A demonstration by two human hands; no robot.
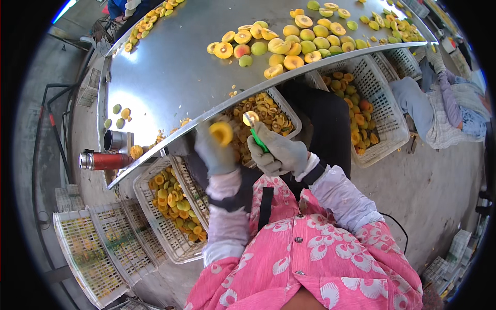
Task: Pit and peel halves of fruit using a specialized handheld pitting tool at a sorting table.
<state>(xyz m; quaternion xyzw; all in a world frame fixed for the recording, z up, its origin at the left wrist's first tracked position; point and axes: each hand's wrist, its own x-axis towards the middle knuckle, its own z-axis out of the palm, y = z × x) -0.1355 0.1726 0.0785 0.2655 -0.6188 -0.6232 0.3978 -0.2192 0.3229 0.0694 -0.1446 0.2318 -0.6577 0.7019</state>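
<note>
Blurred and gloved in grey, my left hand [213,152] holds a hollowed yellow fruit half [221,134] just beside the table's front edge. To its right, my right hand [276,152], also gloved, grips a green-handled tool [258,139], with a round yellowish piece [251,118] at its tip. Beneath both hands sits a white crate [292,116] of small brownish-yellow scraps or pits. Cut and whole yellow-green fruit [279,46] lies on the steel table [170,62] above my hands.
A red thermos [108,160] and steel cup [113,140] stand at the table's left. Fruit-filled crates [387,124] flank my legs; slatted crates [88,248] lie lower left. A seated co-worker [423,108] is at right, another person [124,8] at upper left. A black cable [403,232] hangs at lower right.
</note>
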